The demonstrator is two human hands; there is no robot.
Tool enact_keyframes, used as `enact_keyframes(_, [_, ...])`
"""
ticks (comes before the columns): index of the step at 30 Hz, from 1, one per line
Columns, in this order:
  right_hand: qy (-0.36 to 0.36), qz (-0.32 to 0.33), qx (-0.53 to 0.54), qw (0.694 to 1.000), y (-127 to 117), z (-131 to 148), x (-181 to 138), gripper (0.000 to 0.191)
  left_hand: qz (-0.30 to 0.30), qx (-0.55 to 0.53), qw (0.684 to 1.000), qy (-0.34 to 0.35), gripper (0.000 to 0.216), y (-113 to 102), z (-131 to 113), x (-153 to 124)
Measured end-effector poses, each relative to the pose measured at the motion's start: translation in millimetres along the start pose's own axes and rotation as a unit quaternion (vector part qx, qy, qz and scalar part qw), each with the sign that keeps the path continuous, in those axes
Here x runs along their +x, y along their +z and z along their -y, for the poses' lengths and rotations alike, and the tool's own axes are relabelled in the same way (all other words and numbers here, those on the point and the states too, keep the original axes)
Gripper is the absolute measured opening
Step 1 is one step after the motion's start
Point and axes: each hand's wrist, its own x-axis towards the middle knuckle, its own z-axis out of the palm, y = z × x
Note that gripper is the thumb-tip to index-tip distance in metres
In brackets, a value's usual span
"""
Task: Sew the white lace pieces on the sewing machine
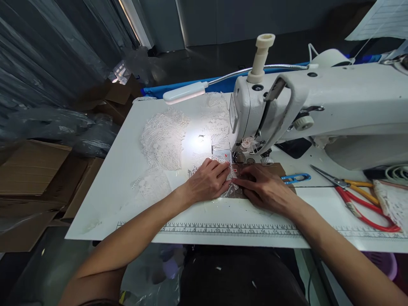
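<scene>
Two bare hands work at the needle end of a white industrial sewing machine (274,110), on a white table (105,204). A small piece of white lace (232,173) lies between their fingertips, just in front of the presser foot and partly over a brown board (277,170). The left hand (208,178) rests palm down, its fingers close together and bent onto the lace; whether it pinches any is hidden. The right hand (266,187) lies over the board with fingers parted, the index stretched to the lace edge; I cannot tell whether it grips.

Blue thread snips (296,178) sit just beside the right hand, and scissors (360,208) with red and orange handles lie farther right. Left of the needle, a heap of white lace pieces (165,140) spreads near a lit gooseneck lamp (186,92). A printed ruler (204,230) runs along the table's near edge. Cardboard boxes (35,170) stand left of the table.
</scene>
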Motion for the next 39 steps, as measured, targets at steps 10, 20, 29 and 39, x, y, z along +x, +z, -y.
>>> enact_keyframes(10, [-0.010,0.005,-0.030,0.999,1,2,1,0.032,0.008,-0.032,0.999,-0.031,0.029,0,-3,-1])
enact_keyframes(20, [0.019,0.009,-0.091,0.996,0,13,9,0.031,0.027,-0.039,0.999,-0.006,0.028,0,10,8])
enact_keyframes(29, [0.050,0.015,-0.111,0.992,3,13,11,0.032,-0.003,-0.066,0.998,-0.015,0.025,5,21,10])
enact_keyframes(39, [0.058,-0.003,-0.084,0.995,1,11,14,0.032,-0.034,-0.111,0.992,-0.052,0.026,9,20,9])
